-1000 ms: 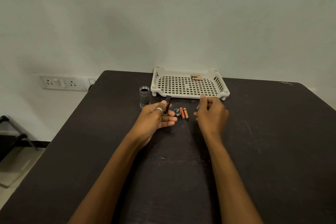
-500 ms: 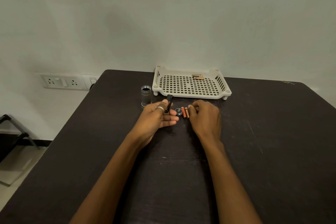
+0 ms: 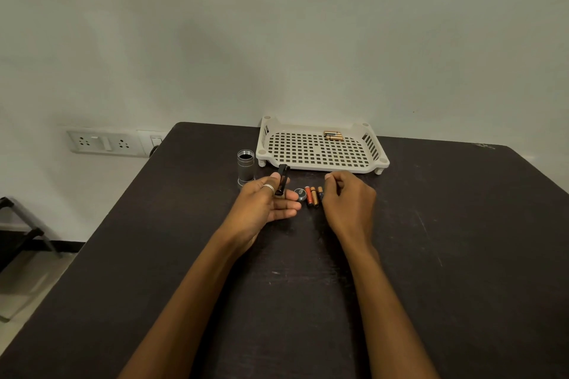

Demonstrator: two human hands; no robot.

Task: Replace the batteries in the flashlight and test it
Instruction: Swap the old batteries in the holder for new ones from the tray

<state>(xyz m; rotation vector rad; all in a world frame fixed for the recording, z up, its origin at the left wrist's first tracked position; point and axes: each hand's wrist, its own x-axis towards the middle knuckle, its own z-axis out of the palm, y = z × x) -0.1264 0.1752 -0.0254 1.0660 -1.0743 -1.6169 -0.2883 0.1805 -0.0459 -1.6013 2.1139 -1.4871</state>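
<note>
The flashlight is in pieces on the dark worktop [image 3: 431, 255]. Its silver body [image 3: 245, 168] stands upright with the open end up, just left of the white tray [image 3: 320, 166]. The round cap [image 3: 300, 194] lies flat near the middle.

The left hand [image 3: 264, 209] has its grip closed on a small black battery holder [image 3: 281, 180], pinched between thumb and fingers so it points up. It looks like thin, light plastic, so I think a soft pinch along its long sides is best. A hard squeeze could bend or crack it.

Three small batteries [image 3: 314, 195] lie side by side on the worktop, just right of the cap. The right hand [image 3: 349, 203] hangs just beside them with its fingers curled. It does not seem to be holding anything, but I cannot see inside the curl.

Batteries like these are hard, smooth and round. I think they will roll away easily if bumped. Pick each one up by its middle, with thumb and one finger.

More batteries [image 3: 332, 135] rest at the back of the tray. These look like the fresh ones, though I cannot be sure.

The silver body looks like metal, stiff and a bit heavier. It stands tall, so a knock could tip it. Hold it around the middle.
</note>
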